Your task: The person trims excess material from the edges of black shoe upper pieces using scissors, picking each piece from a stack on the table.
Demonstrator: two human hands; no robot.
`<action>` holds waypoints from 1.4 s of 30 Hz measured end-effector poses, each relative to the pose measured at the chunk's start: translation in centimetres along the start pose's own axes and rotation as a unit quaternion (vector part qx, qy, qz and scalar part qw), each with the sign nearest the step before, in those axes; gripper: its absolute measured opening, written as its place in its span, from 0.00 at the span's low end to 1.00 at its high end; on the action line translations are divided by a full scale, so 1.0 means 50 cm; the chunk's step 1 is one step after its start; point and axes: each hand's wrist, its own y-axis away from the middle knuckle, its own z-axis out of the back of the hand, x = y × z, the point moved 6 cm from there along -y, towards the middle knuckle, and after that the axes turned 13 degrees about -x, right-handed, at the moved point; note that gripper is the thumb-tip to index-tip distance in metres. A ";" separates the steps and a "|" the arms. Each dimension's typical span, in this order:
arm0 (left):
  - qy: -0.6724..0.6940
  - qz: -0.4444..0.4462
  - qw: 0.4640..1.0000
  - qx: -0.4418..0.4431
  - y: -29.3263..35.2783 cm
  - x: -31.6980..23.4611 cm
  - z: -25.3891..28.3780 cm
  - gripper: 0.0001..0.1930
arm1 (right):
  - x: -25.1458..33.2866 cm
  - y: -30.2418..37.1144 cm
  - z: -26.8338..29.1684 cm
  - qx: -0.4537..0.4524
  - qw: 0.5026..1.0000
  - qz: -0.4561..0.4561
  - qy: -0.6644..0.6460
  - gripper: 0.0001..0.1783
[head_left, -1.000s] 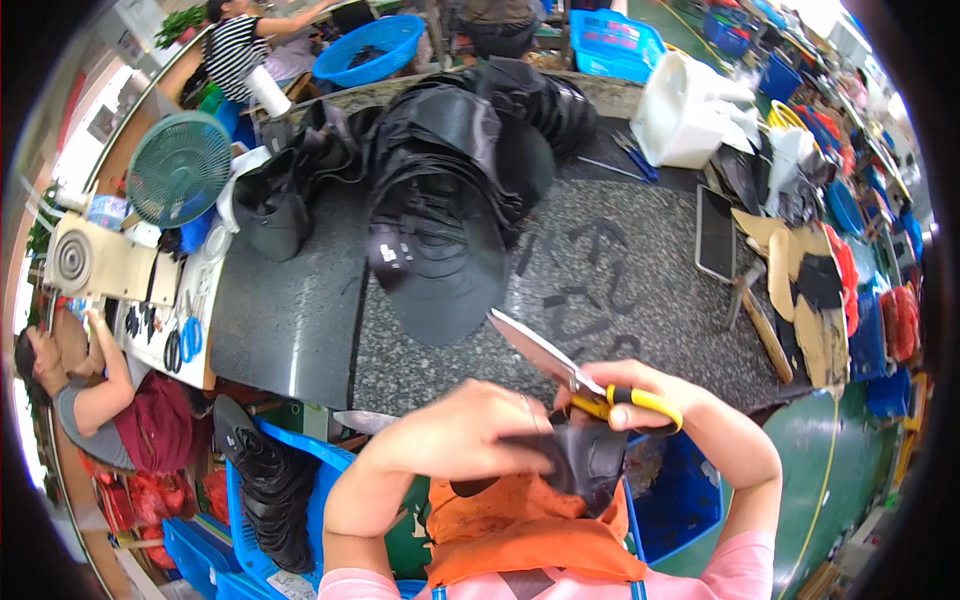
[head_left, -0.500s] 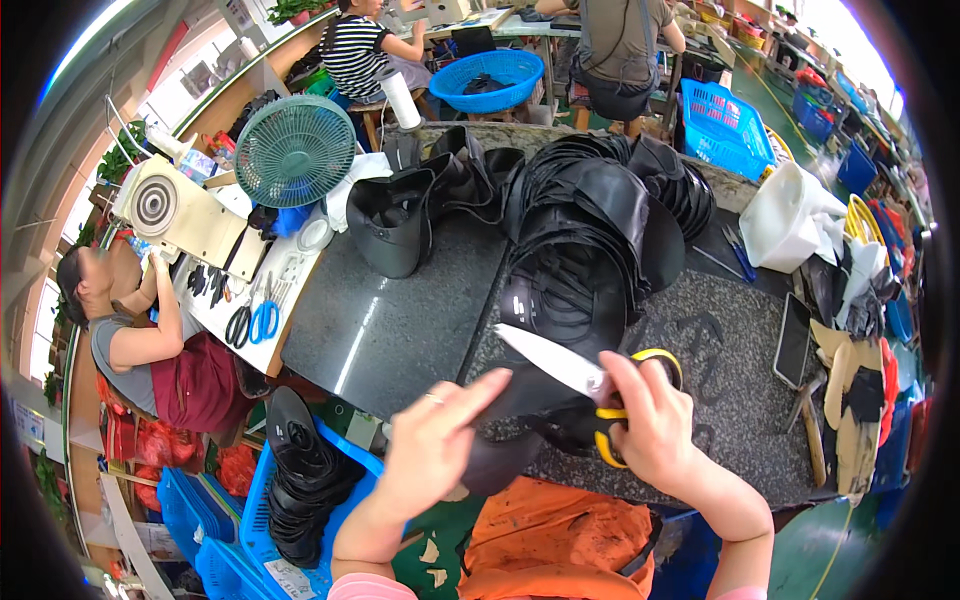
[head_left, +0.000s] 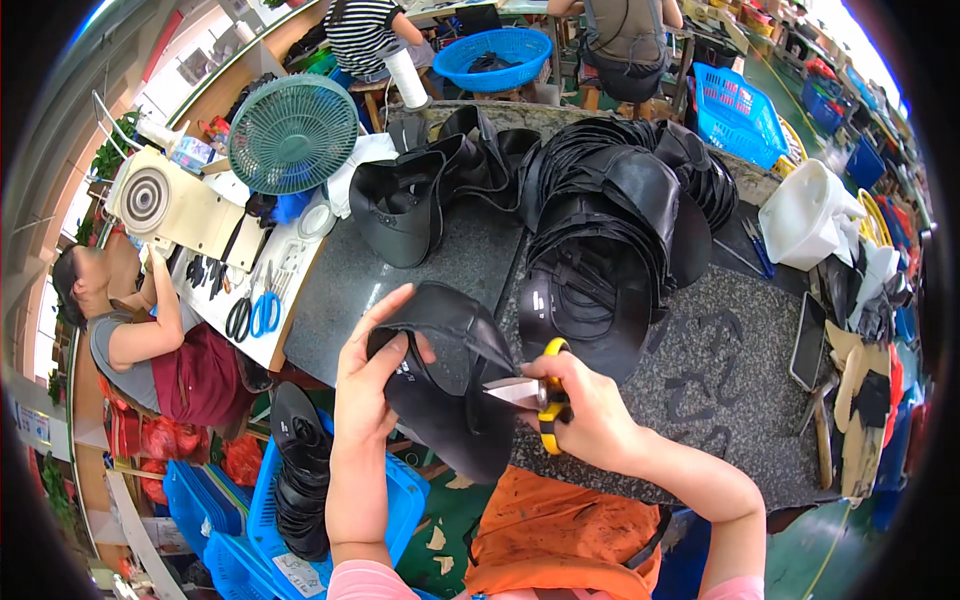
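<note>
My left hand (head_left: 367, 375) grips a black leather shoe upper (head_left: 455, 425), its thumb inside the opening and its fingers around the outer side. The piece is raised in front of me and curls into a loop. Closed round yellow-and-black handles, my right hand (head_left: 590, 415) holds a pair of scissors (head_left: 517, 392). Their blades lie against the right edge of the upper; whether they are cutting it cannot be made out. Behind the scissors stands a nested stack of similar black uppers (head_left: 590, 290) on the dark stone worktop (head_left: 690, 430). More black uppers (head_left: 405, 215) stand at its back left.
A phone (head_left: 808, 340), a hammer (head_left: 823, 440), blue-handled pliers (head_left: 758, 250) and a white container (head_left: 805, 215) lie along the right side. Black scraps (head_left: 690, 395) are scattered on the stone. Left are a green fan (head_left: 292, 133), a seated co-worker (head_left: 130, 330) and a blue crate (head_left: 400, 500) below.
The left hand, previously with a finger pointing out near the blades, now holds the upper raised. The scissors have moved lower right, and their blades now meet the upper.
</note>
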 end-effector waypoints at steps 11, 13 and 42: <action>-0.487 -0.201 0.845 -0.093 0.019 0.000 0.027 0.28 | -0.020 -0.076 -0.022 -0.032 0.995 -0.093 0.012 0.24; -0.496 -0.277 0.811 -0.140 -0.026 0.015 0.044 0.18 | -0.007 -0.075 -0.053 0.002 0.998 -0.056 -0.020 0.23; 0.124 0.065 0.990 0.013 0.007 0.038 -0.075 0.18 | -0.070 0.036 0.170 -0.184 0.895 -0.234 -0.331 0.24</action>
